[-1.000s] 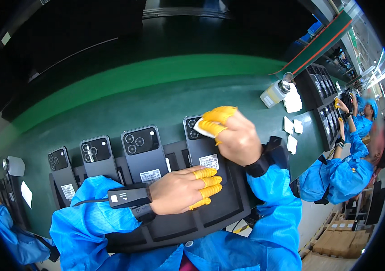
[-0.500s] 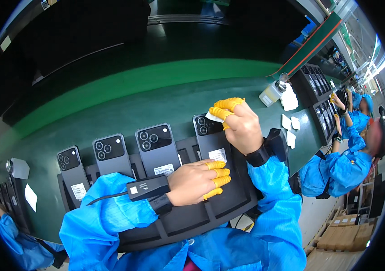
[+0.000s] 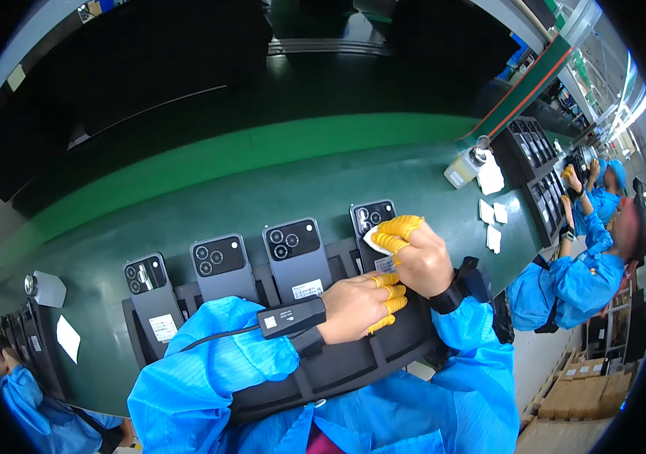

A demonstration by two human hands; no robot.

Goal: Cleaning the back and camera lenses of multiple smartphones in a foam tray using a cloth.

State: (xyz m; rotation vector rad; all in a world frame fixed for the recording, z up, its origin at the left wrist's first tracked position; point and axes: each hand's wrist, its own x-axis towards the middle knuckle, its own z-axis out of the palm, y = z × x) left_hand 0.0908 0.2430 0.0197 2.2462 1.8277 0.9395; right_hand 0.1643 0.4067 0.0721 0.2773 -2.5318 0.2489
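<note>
My right hand (image 3: 423,261), with yellow finger covers, pinches a small white wipe (image 3: 372,238). It presses the wipe on the back of the rightmost dark grey smartphone (image 3: 373,216), just below the camera lenses. My left hand (image 3: 361,306), also in yellow finger covers, lies palm down over that phone's lower end, its fingers stretched out and a little bent. My hand hides part of the phone's white label. More phones of the same kind, such as this one (image 3: 296,261) beside it, lie lens side up in a row on a black slotted tray (image 3: 330,374).
A bottle of yellowish liquid (image 3: 463,170) stands at the right beside white wipes (image 3: 492,214). Another bottle (image 3: 46,289) and a white sheet (image 3: 68,339) are at the left. Farther right, people in blue (image 3: 565,291) work by filled phone trays (image 3: 546,200).
My right hand has moved the wipe down from the camera area to just below the lenses. The view has shifted, so the tray and phones appear farther right and lower.
</note>
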